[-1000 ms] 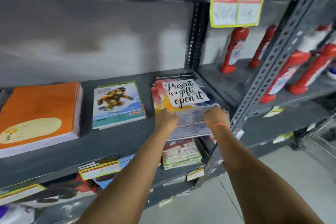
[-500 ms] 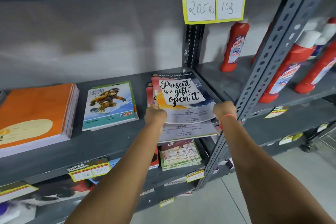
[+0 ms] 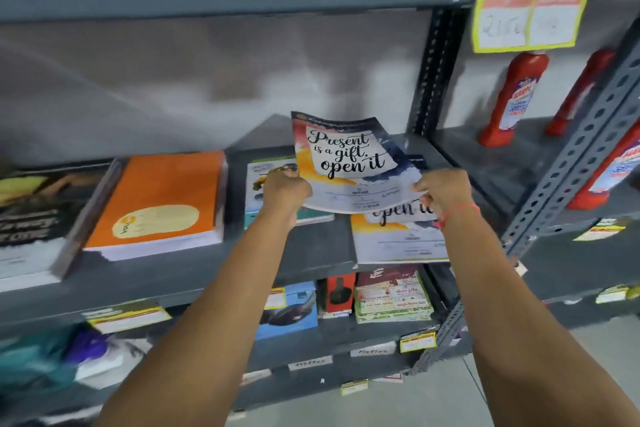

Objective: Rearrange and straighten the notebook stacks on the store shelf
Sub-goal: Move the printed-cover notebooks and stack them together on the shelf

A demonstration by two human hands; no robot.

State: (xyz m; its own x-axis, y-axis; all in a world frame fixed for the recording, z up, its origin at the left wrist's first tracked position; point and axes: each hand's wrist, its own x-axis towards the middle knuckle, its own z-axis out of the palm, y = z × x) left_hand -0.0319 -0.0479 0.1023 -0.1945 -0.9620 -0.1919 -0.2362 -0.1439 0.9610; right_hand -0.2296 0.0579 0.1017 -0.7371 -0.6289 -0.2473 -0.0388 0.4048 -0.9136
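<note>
A notebook [image 3: 346, 163] with "Present is a gift, open it" on its cover is lifted off the grey shelf [image 3: 311, 256], its far end tilted up. My left hand [image 3: 285, 191] grips its near left corner and my right hand [image 3: 443, 189] grips its near right corner. Under it a second notebook of the same design [image 3: 398, 239] lies flat at the shelf's front edge. To the left lie a cartoon-cover notebook [image 3: 258, 194], partly hidden by my left hand, and a thick orange notebook stack [image 3: 162, 201].
A dark-covered stack [image 3: 31, 218] lies at the far left. A perforated upright post [image 3: 571, 166] stands just right of my right hand. Red bottles [image 3: 516, 97] fill the neighbouring shelf. More notebooks [image 3: 391, 295] sit on the shelf below. A yellow price sign [image 3: 530, 14] hangs above.
The top notebook has come up off the stack, held by both hands and shifted left. The same-design notebook beneath it is now uncovered. The camera view swung left and moved closer.
</note>
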